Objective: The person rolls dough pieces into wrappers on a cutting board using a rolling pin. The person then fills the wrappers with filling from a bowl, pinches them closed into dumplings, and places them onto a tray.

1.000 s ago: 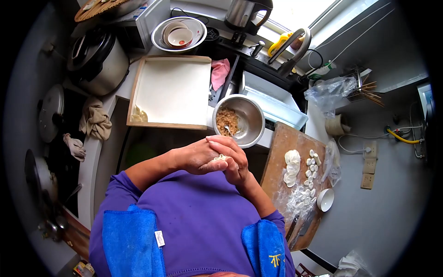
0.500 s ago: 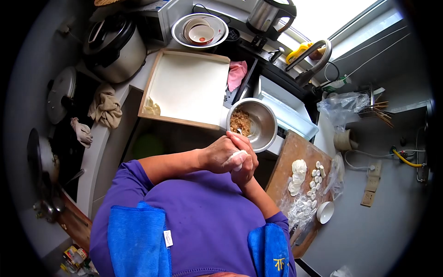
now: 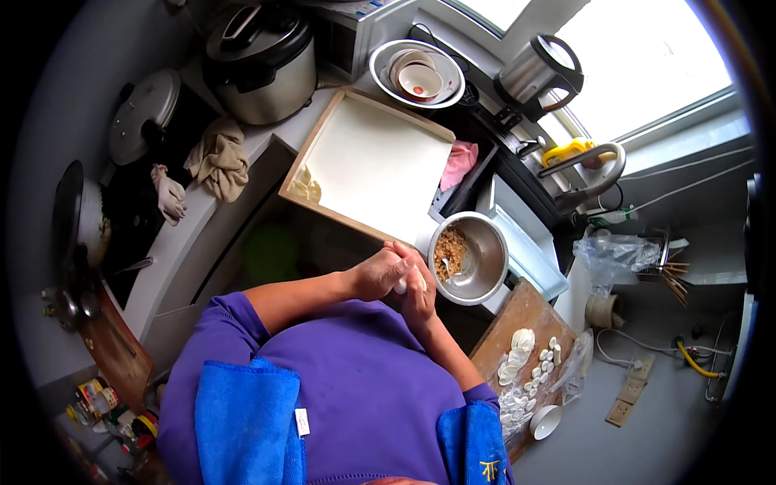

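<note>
In front of my chest both hands are closed around one white dumpling (image 3: 401, 286), mostly hidden between the fingers. My left hand (image 3: 376, 273) presses against it from the left. My right hand (image 3: 418, 295) cups it from the other side, fingers meeting those of the left. Just beyond my right hand stands a steel bowl (image 3: 487, 263) with brown minced filling (image 3: 450, 253) and a spoon in it. A wood-rimmed tray (image 3: 380, 162) lies farther out, with finished dumplings (image 3: 305, 186) in its near left corner.
At right, a wooden board (image 3: 495, 327) carries flat dough wrappers (image 3: 516, 356), several small dough pieces (image 3: 546, 365), flour and a small white bowl (image 3: 546, 422). A pale blue bin (image 3: 529, 250) sits by the faucet (image 3: 594, 174). A pressure cooker (image 3: 263, 69) stands at left back.
The view has turned, so the counter items appear shifted right and down. My hands stay pressed together on the dumpling, which is now more covered by the fingers.
</note>
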`<act>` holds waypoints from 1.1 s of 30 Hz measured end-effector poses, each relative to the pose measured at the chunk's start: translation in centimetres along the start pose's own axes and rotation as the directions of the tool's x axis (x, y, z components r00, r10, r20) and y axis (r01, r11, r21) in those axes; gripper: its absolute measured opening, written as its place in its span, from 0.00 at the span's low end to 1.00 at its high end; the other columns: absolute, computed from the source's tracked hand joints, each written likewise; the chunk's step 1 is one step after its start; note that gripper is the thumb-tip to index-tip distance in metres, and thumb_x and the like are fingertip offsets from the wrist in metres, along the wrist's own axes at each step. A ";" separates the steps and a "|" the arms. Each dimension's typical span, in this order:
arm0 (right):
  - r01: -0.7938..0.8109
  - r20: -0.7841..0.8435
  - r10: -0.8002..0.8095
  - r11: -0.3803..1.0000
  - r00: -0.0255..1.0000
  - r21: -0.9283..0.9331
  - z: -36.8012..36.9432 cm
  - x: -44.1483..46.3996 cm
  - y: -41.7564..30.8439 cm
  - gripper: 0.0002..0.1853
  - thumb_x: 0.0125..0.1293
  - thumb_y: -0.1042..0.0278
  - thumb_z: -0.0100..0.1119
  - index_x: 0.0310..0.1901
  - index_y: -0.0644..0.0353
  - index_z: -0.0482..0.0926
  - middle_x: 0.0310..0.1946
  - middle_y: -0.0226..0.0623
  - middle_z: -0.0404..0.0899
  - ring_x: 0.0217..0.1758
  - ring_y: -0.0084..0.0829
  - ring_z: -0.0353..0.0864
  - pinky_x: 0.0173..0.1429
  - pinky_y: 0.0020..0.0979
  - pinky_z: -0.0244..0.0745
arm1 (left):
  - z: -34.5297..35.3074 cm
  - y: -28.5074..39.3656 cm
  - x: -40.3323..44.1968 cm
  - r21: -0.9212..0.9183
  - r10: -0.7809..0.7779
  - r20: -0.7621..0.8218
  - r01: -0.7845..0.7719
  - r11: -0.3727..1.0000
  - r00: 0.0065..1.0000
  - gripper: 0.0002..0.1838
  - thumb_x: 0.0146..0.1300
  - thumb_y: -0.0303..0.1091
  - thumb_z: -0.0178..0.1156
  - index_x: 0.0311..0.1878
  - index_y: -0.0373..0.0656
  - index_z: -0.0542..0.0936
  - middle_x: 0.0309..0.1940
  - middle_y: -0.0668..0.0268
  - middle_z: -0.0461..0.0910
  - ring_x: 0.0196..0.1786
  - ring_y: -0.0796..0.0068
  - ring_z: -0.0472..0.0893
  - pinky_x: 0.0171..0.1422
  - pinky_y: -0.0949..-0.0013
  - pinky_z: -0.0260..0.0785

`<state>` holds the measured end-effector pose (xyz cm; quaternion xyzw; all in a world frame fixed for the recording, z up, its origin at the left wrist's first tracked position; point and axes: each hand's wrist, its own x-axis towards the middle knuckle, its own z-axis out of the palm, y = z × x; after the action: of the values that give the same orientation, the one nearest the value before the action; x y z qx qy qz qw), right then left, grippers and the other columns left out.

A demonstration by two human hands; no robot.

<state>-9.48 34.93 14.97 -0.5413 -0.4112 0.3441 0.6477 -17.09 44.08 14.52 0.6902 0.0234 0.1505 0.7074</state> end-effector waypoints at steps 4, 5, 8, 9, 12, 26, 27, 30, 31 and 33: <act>-0.063 0.141 0.080 0.991 0.987 -0.121 0.7 2.3 4.1 0.10 0.51 0.69 0.56 0.36 0.62 0.76 0.37 0.39 0.71 0.41 0.29 0.71 0.43 0.26 0.66 | -4.3 -2.0 -3.1 -0.411 -0.491 -0.065 0.425 0.806 0.869 0.32 0.56 0.61 0.37 0.27 0.37 0.74 0.16 0.61 0.72 0.23 0.72 0.74 0.28 0.73 0.66; -0.067 0.156 0.086 0.990 0.984 -0.121 1.1 3.3 4.8 0.10 0.51 0.69 0.56 0.36 0.62 0.76 0.37 0.39 0.71 0.41 0.29 0.71 0.43 0.26 0.66 | -5.0 -3.1 -4.0 -0.420 -0.493 -0.077 0.420 0.805 0.867 0.32 0.56 0.61 0.37 0.27 0.37 0.74 0.16 0.61 0.72 0.23 0.72 0.74 0.28 0.73 0.66; -0.047 0.146 0.144 0.849 0.979 -0.527 2.7 6.8 7.6 0.06 0.50 0.69 0.56 0.27 0.61 0.77 0.23 0.36 0.70 0.28 0.28 0.72 0.32 0.26 0.65 | -7.2 -5.7 -6.8 -0.644 -0.714 -0.165 0.474 0.601 0.681 0.29 0.56 0.57 0.40 0.45 0.36 0.65 0.30 0.57 0.74 0.31 0.71 0.75 0.38 0.71 0.68; -0.156 0.104 0.246 0.834 0.964 -0.529 3.5 8.4 8.1 0.06 0.51 0.69 0.56 0.28 0.62 0.78 0.22 0.34 0.71 0.27 0.26 0.72 0.32 0.23 0.66 | -7.9 -6.4 -7.8 -0.652 -0.714 -0.172 0.465 0.599 0.679 0.29 0.56 0.57 0.40 0.45 0.36 0.65 0.30 0.57 0.74 0.31 0.71 0.75 0.38 0.71 0.68; -0.095 0.073 0.169 0.806 0.983 -0.584 5.4 12.3 13.4 0.06 0.51 0.71 0.56 0.29 0.63 0.77 0.22 0.36 0.73 0.25 0.26 0.74 0.31 0.24 0.68 | -9.4 -8.6 -11.0 -0.704 -0.816 -0.255 0.479 0.524 0.518 0.22 0.57 0.49 0.45 0.44 0.38 0.66 0.30 0.61 0.73 0.33 0.74 0.74 0.40 0.72 0.68; -0.099 -0.004 0.141 0.679 0.990 -0.728 10.3 15.9 19.3 0.10 0.50 0.65 0.55 0.33 0.61 0.73 0.27 0.38 0.71 0.27 0.32 0.73 0.32 0.30 0.68 | -12.0 -11.3 -13.0 -0.713 -0.842 -0.269 0.491 0.500 0.467 0.15 0.56 0.42 0.46 0.39 0.39 0.69 0.30 0.62 0.73 0.33 0.75 0.74 0.38 0.74 0.67; -0.115 -0.029 0.138 0.676 0.990 -0.728 10.0 15.5 18.5 0.10 0.50 0.65 0.55 0.33 0.61 0.73 0.27 0.38 0.71 0.27 0.32 0.73 0.32 0.30 0.68 | -11.9 -11.3 -12.6 -0.702 -0.842 -0.262 0.505 0.502 0.472 0.15 0.56 0.41 0.46 0.39 0.39 0.69 0.30 0.62 0.73 0.33 0.75 0.74 0.38 0.74 0.67; -0.061 -0.047 0.040 0.713 0.998 -0.698 7.3 12.5 15.5 0.12 0.51 0.65 0.55 0.37 0.61 0.71 0.31 0.39 0.70 0.28 0.34 0.74 0.32 0.31 0.69 | -11.5 -11.2 -11.2 -0.651 -0.836 -0.227 0.561 0.512 0.499 0.15 0.57 0.42 0.46 0.39 0.39 0.69 0.30 0.62 0.73 0.32 0.75 0.74 0.38 0.74 0.67; -0.061 -0.053 0.033 0.729 0.998 -0.682 5.8 11.0 14.3 0.12 0.51 0.66 0.55 0.36 0.61 0.71 0.30 0.39 0.70 0.28 0.34 0.74 0.32 0.31 0.69 | -11.3 -11.1 -10.5 -0.629 -0.827 -0.226 0.572 0.527 0.514 0.16 0.57 0.43 0.46 0.39 0.39 0.69 0.30 0.62 0.73 0.31 0.75 0.74 0.37 0.74 0.67; -0.078 -0.102 0.009 0.718 0.995 -0.691 2.1 7.5 11.1 0.10 0.52 0.66 0.54 0.35 0.61 0.71 0.28 0.39 0.70 0.27 0.34 0.73 0.32 0.30 0.69 | -10.4 -10.4 -8.6 -0.580 -0.815 -0.227 0.598 0.553 0.534 0.15 0.58 0.42 0.46 0.39 0.39 0.69 0.29 0.63 0.74 0.31 0.76 0.74 0.36 0.75 0.67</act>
<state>-8.24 44.46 5.40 -0.7691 -0.4672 0.1550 0.4077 -25.94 51.98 2.35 0.3810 0.4463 0.0057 0.8097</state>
